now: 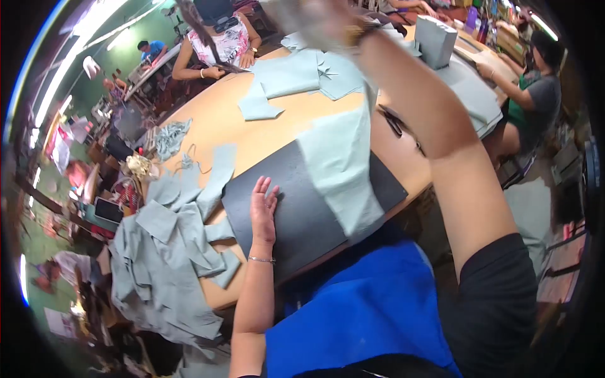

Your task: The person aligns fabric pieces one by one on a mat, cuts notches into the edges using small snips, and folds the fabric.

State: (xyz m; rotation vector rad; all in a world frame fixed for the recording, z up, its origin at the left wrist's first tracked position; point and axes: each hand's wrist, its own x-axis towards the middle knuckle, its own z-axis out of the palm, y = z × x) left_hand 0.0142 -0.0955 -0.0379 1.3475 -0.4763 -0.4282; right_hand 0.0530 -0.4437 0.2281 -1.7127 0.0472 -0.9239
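My left hand (pixel 263 213) lies over a dark grey board (pixel 271 176) on the table, fingers stretched out and nothing in them. A pale green piece of cloth (pixel 340 164) lies across the board to the right of this hand, its upper end running up toward my right forearm. My right hand (pixel 315 25) is raised at the top of the view, far out over the table and smeared by motion. Its fingers cannot be made out, nor whether it holds anything. Dark-handled scissors (pixel 393 121) rest on the table beside my right forearm.
Loose cloth pieces (pixel 170 246) heap over the table's left edge. More cut cloth (pixel 290 75) lies at the far side, before a seated person (pixel 220 44). A cloth stack (pixel 435 41) stands at the back right; another person (pixel 535 88) sits at the right.
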